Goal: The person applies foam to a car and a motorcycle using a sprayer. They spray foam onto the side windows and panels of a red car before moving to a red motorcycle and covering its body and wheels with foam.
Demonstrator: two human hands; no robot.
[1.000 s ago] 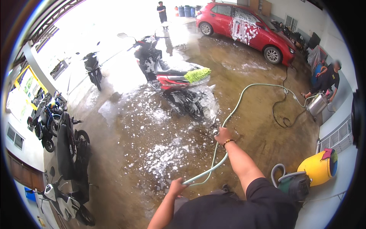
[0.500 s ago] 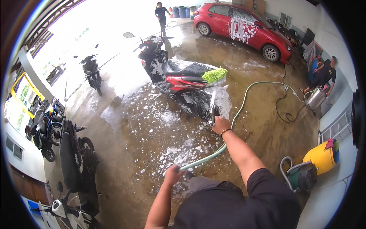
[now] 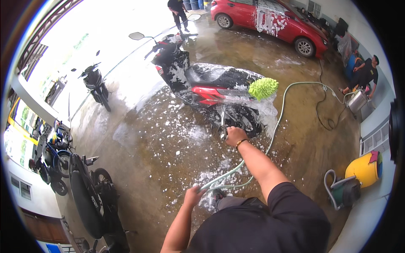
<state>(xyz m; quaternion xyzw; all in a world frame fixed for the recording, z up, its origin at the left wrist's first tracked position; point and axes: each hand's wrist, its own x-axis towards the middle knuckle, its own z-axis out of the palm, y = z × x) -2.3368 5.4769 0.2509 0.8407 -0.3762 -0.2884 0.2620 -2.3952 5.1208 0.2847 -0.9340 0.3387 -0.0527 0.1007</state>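
Note:
Stretched out in front of me, my right hand [image 3: 236, 137] is closed around the grip of a spray gun [image 3: 223, 127], whose slim nozzle points at the rear wheel of a red and black scooter [image 3: 207, 93]. White foam coats much of the scooter's seat, body and rear. A fluffy lime-green wash mitt [image 3: 263, 88] rests on its tail. Down near my waist, my left hand [image 3: 194, 196] is wrapped around a pale green hose [image 3: 223, 176]. The fingers' far sides are hidden on both hands.
The hose loops right toward a metal tank [image 3: 357, 101], beside a seated person [image 3: 367, 74]. A foam-streaked red car [image 3: 270, 17] stands behind, another person [image 3: 178, 14] at the back. Motorcycles [image 3: 86, 196] line the left; a yellow drum [image 3: 363, 169] and vacuum [image 3: 344, 192] are right. Foam spots the wet floor.
The spray gun in my right hand has swung left and lower along the scooter's rear. My view has shifted, so the scooter sits further right. The person at the back now leans forward.

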